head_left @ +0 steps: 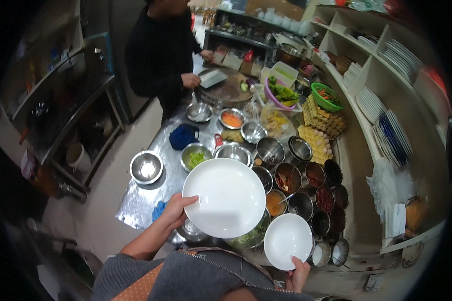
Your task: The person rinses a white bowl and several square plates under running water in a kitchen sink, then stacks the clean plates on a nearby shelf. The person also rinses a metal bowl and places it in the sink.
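Observation:
My left hand (174,210) grips the left rim of a large round white plate (224,197), its thumb lying over the edge. The plate is tilted up toward me, above the metal table. Lower and to the right, my right hand (299,274) pinches the bottom rim of a smaller white plate (288,241). Both plates look bare. Beneath them, parts of a metal bowl (191,232) and a container of chopped greens (251,236) show. The fingers behind each plate are hidden.
A steel bowl (146,167) stands at the left of the metal table (135,198). Several seasoning pots (300,204) crowd the right side, near egg trays (316,143). Shelves (374,100) with stacked plates line the right wall. Across the table, a co-worker (160,55) holds a cleaver (213,78) over a round chopping board (229,90).

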Demonstrator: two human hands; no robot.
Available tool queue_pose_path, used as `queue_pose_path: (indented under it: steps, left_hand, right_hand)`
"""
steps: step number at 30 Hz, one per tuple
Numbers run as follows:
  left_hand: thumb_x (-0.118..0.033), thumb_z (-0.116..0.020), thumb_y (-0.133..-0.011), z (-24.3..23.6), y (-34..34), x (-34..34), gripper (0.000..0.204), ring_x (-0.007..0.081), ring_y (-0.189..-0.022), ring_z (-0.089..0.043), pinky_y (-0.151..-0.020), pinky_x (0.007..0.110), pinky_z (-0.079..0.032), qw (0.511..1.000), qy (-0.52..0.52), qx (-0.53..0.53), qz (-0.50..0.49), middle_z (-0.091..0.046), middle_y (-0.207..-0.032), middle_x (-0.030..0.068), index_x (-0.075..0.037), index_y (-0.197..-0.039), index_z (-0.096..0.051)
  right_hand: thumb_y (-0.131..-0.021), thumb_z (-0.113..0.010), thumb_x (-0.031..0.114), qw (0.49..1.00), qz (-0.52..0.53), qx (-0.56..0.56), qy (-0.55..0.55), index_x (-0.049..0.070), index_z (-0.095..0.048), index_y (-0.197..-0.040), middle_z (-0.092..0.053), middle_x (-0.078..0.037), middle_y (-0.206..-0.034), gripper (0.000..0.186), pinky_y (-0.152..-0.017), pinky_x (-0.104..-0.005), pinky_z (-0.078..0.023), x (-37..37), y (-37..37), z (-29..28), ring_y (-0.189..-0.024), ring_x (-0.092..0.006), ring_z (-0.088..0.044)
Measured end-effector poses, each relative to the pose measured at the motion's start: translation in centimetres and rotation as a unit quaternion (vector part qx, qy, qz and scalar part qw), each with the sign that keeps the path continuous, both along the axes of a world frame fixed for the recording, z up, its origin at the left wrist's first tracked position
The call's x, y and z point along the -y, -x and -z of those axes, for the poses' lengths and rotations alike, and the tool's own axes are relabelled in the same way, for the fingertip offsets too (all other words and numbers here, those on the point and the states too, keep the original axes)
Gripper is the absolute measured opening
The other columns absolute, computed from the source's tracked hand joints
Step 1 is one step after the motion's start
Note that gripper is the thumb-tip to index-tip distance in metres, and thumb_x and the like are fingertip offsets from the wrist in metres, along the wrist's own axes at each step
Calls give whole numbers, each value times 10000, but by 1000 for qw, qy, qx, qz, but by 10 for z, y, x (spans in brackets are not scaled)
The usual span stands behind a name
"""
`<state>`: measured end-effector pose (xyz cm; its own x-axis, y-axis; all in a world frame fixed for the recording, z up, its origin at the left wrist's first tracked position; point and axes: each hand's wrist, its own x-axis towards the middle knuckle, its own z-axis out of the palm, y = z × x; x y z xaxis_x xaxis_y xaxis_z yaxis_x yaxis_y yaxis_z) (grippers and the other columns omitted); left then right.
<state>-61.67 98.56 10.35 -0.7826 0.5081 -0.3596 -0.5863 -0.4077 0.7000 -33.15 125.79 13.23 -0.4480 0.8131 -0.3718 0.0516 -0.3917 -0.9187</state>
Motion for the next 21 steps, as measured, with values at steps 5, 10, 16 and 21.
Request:
queue_pose_path:
  steps: [5,10,16,21]
  left_hand:
    - [-89,-590,-810,-30,12,-20,371,280,-859,-643,-749,356,-548,1000,13,-25,5,-604,-993,215,156,-1070,-492]
    - [-75,-578,-729,-50,32,-57,303,238,-720,-632,-673,335,-554,998,30,-48,32,-609,-892,149,82,-985,-535]
    - [-121,-577,-711,-146,56,-167,387,227,-828,-597,-662,347,-535,989,0,-128,78,-582,-939,118,15,-1064,-499]
    - [-130,-534,-796,-240,75,-299,395,262,-962,-575,-751,384,-554,951,-141,-210,176,-535,-1078,155,15,-1150,-438]
  right_hand:
    - [-752,-582,66,1000,10,-16,4,-44,-565,-867,-562,-52,-616,161,-326,-218,-293,-11,-8,17,-358,-88,-404]
    - [-764,-567,63,996,27,-65,55,-51,-593,-916,-577,-36,-645,192,-364,-203,-292,-27,-5,17,-423,-61,-432]
    - [-797,-572,90,999,3,-35,38,10,-617,-910,-586,-10,-676,145,-392,-202,-318,-61,-11,27,-460,-54,-445]
    - [-800,-575,126,997,-25,-33,61,9,-619,-923,-587,-1,-681,176,-404,-185,-299,-86,-27,22,-485,-47,-448]
